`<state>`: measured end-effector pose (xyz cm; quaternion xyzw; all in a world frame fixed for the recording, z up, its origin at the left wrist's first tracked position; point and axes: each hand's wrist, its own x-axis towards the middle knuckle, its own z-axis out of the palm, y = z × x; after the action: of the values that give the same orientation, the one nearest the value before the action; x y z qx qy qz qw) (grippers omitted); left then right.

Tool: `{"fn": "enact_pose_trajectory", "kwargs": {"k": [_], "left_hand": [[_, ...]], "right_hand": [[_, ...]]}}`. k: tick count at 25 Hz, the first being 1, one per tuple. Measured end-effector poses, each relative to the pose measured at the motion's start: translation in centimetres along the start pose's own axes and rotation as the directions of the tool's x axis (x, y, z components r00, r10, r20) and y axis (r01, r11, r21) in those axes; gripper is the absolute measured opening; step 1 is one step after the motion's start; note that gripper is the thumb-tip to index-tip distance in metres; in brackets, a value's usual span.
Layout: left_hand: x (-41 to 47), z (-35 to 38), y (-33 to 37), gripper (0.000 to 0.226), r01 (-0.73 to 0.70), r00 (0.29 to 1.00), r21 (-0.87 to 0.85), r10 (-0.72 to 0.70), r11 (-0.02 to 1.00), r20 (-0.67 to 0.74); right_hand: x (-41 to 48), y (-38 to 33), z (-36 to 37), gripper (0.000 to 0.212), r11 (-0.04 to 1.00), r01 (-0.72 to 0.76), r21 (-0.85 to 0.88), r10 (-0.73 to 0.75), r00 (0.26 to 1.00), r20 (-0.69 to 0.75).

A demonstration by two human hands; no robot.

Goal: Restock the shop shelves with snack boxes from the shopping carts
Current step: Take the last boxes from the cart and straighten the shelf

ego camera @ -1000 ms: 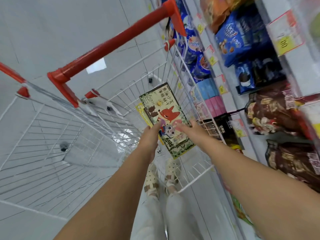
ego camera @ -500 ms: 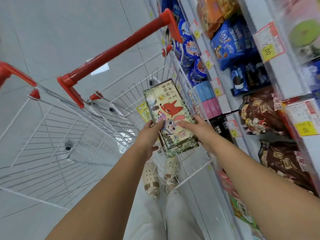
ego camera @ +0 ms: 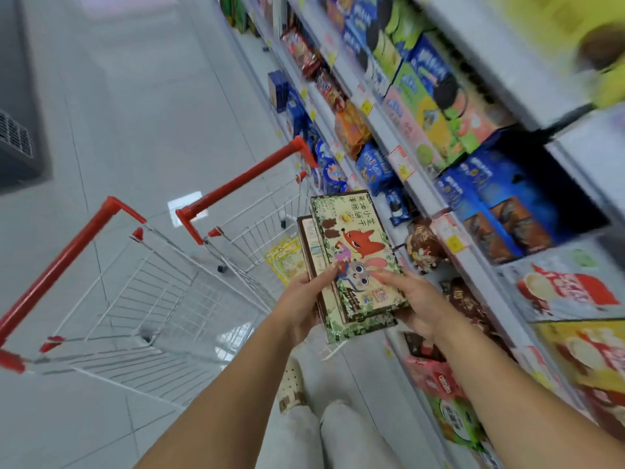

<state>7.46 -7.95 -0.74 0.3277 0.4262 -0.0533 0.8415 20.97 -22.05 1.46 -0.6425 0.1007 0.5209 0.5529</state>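
Head view: a person is standing in a shop aisle and looking down over both forearms.
Left cart [ego camera: 159, 299]: its wire basket with red handles is standing well off to the left of the left hand.
Second cart [ego camera: 257, 228]: it is standing just beyond the left hand, hard against the shelving.
Yellow packet [ego camera: 283, 260]: it is lying inside the second cart, just beyond the left hand's fingertips.
Left hand [ego camera: 302, 308]: it is gripping the stack's left edge, thumb lying over the printed top face and fingers curling underneath.
Snack boxes [ego camera: 355, 255]: at least two flat boxes with a fox and a rabbit on the front are being held as a stack between the two hands, lifted clear above the carts.
Right hand [ego camera: 417, 301]: it is gripping the stack's right side, thumb on top and palm cupping the lower corner.
Shelves [ego camera: 426, 202]: they are running along to the right of the right hand, packed with snacks; a dark stretch [ego camera: 571, 201] beside the blue boxes [ego camera: 480, 184] may be a gap.
Progress: the task is looking far along, with only the yellow packet showing in the carts; this stack is not yet shelved.
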Motion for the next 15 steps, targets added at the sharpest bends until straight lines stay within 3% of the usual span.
{"fn": "enact_pose_trajectory", "kwargs": {"k": [3,6,9,10,13,15], "left_hand": [[-4.5,2.8,-0.8,0.047,-0.054,0.998,-0.012,0.054,0.998,0.014],[-9.5,6.0,-3.5,0.050,-0.122,0.992,0.008,0.122,0.992,0.019],[-14.1,8.9,-7.2,0.045,-0.215,0.977,0.024,0.215,0.976,0.006],[-15.6,9.7,-8.5,0.046,-0.249,0.968,0.025,0.249,0.968,-0.002],[-20.9,12.7,-12.3,0.036,-0.286,0.958,0.050,0.286,0.957,0.025],[-24.7,14.7,-14.4,0.033,-0.311,0.950,0.081,0.306,0.947,0.067]], "right_hand": [[-5.7,0.1,-0.9,0.092,0.997,0.067,-0.043,-0.067,0.998,-0.007],[-11.3,1.7,-3.4,0.084,0.991,0.123,-0.052,-0.122,0.992,0.028],[-16.7,3.8,-6.5,0.115,0.964,0.239,-0.115,-0.234,0.971,0.059],[-19.2,4.3,-7.1,0.116,0.954,0.268,-0.137,-0.259,0.963,0.079],[-25.5,5.8,-9.6,0.093,0.931,0.326,-0.161,-0.315,0.945,0.091],[-29.5,7.0,-11.4,0.098,0.914,0.371,-0.163,-0.361,0.928,0.090]]}}
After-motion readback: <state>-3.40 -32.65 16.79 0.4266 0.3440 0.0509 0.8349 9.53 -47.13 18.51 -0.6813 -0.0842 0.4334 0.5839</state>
